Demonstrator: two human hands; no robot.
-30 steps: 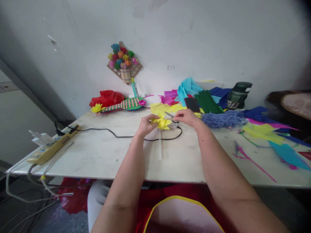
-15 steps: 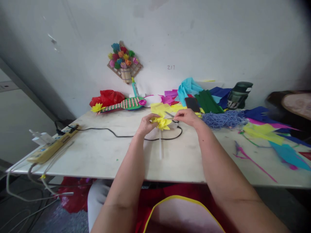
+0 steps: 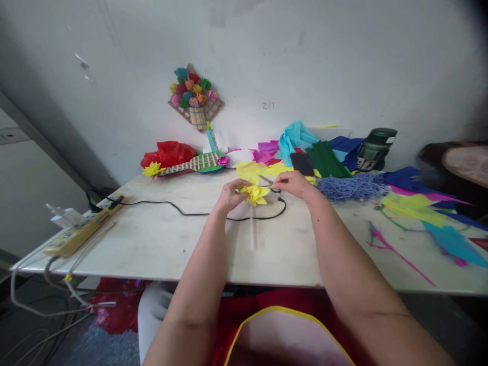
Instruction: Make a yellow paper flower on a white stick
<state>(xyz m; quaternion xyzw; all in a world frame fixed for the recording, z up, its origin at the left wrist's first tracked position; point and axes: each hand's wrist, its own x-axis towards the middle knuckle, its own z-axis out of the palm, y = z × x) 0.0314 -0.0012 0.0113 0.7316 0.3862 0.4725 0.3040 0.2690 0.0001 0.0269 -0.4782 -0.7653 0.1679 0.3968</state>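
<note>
A yellow paper flower [image 3: 256, 194] with pointed petals is held at its left side by my left hand [image 3: 230, 195], whose fingers and thumb close on it. My right hand [image 3: 293, 183] is to the right of the flower, its thumb and fingertips pinched together. What sits in that pinch is too small to make out. By those fingertips are scissors [image 3: 266, 179] with thin metal blades and dark handles, partly hidden by the hand. Below the flower, a whitish translucent stick [image 3: 251, 231] points toward me. A black cord [image 3: 183, 213] curves past the stick, its end near my right hand.
A yellow power strip [image 3: 82, 231] is at left. Behind are a green paper instrument [image 3: 204, 162], red plastic [image 3: 170, 153], crepe paper [image 3: 328, 158], a phone [image 3: 302, 164] and a dark bottle [image 3: 376, 149]. Blue-purple shreds [image 3: 351, 187] and a pink strip [image 3: 404, 259] lie right.
Very little differs. Both hands stay in place around the yellow flower, with only a slight shift of the fingers and flower.
</note>
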